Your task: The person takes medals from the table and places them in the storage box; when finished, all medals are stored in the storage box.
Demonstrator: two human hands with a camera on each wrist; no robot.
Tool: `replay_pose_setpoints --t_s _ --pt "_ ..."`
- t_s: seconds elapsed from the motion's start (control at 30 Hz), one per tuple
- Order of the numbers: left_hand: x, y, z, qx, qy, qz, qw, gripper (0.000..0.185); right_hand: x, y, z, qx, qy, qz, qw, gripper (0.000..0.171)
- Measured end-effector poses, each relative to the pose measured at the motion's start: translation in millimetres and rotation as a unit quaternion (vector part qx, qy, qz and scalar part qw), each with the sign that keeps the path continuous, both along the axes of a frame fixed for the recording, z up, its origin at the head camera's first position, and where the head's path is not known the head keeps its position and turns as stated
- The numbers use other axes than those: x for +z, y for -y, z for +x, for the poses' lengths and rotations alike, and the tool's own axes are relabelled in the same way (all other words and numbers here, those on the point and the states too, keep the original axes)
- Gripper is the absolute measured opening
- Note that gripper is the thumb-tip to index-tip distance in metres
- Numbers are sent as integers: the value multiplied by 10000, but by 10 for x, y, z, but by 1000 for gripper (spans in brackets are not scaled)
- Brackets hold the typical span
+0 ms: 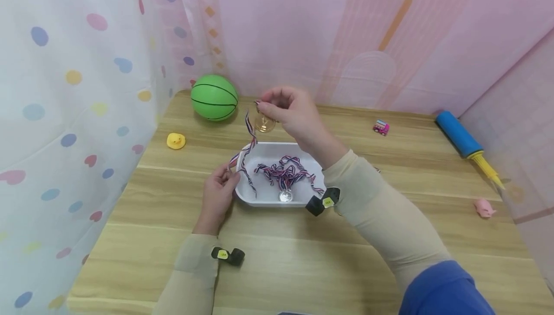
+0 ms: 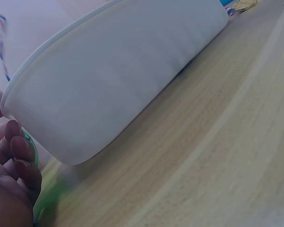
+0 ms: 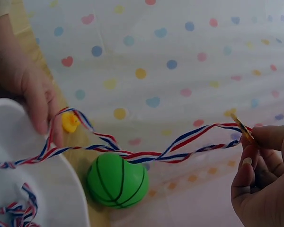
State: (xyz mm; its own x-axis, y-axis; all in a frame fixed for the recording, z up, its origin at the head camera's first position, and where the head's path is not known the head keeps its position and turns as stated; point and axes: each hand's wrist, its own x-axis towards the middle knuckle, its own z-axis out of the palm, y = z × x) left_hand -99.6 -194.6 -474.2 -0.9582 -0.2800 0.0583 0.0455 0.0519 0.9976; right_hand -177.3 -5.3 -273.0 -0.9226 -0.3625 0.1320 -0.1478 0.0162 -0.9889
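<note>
My right hand (image 1: pixel 292 113) pinches a gold medal (image 1: pixel 265 123) near its top, above the far left part of a white plastic tub (image 1: pixel 268 205). From the medal, a twisted red, white and blue ribbon (image 3: pixel 189 137) runs down over the tub's left end. My left hand (image 1: pixel 220 192) grips the tub's left rim, thumb on the rim and fingers curled outside; the ribbon passes beside it. Inside the tub lies a silver medal (image 1: pixel 285 195) among tangled striped ribbons (image 1: pixel 287 173). Another gold medal (image 2: pixel 244 4) rests on the table beyond the tub's right end.
A green ball (image 1: pixel 214 97) and a yellow rubber duck (image 1: pixel 176 141) are at the back left of the wooden table (image 1: pixel 268 267). Toward the right are a small toy car (image 1: pixel 381 127), a blue and yellow hand pump (image 1: pixel 460 134) and a pink toy pig (image 1: pixel 484 208). Curtains enclose the back and sides.
</note>
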Motion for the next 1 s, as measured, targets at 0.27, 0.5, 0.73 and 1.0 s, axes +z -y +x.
replay_pose_setpoints --t_s 0.27,0.5,0.73,1.0 --pt "24 -25 17 -38 -22 -160 9999 31 -525 -325 -203 -445 840 793 9923 17" --pt "27 -20 25 -2 6 -134 9999 31 -729 -552 -189 -576 967 1095 9876 18" --pt "14 -4 17 -20 66 -170 9998 32 -918 -694 -153 -556 1265 939 9859 15" --pt "47 10 10 -86 174 -36 9998 34 -1176 -696 -81 -146 1352 1396 9808 20"
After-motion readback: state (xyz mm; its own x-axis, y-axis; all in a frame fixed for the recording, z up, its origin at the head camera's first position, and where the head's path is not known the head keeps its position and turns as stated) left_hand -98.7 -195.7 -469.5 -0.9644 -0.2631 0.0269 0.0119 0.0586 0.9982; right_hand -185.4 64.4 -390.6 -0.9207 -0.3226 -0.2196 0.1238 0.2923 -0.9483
